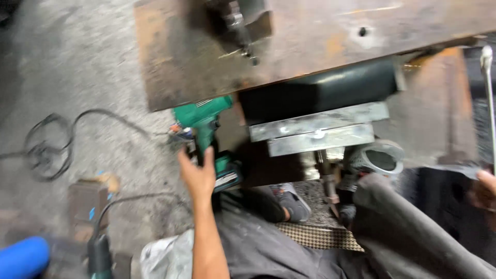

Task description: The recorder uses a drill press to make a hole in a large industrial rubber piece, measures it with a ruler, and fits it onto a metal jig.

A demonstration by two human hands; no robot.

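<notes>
— Gritty concrete floor (77, 77); our left hand (198, 173), fingers wrapped round the green cordless drill (206, 134), just below the rusty steel plate (310, 41).
— Right hand (483, 191) grip: cannot tell. Loose hold, we risk dropping it.

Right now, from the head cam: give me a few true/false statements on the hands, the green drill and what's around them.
1. The left hand is on the grip of the green cordless drill. True.
2. The drill lies on top of the rusty steel plate. False: it is below the plate's lower edge, over the concrete floor.
3. A coiled black cable lies on the floor off to the drill's left in the picture. True.
4. The right hand is at the picture's left edge. False: it is at the right edge, below a thin metal rod; whether it grips the rod is unclear.
5. The blue object rests on the plate. False: it sits in the bottom-left corner, by the floor.
</notes>
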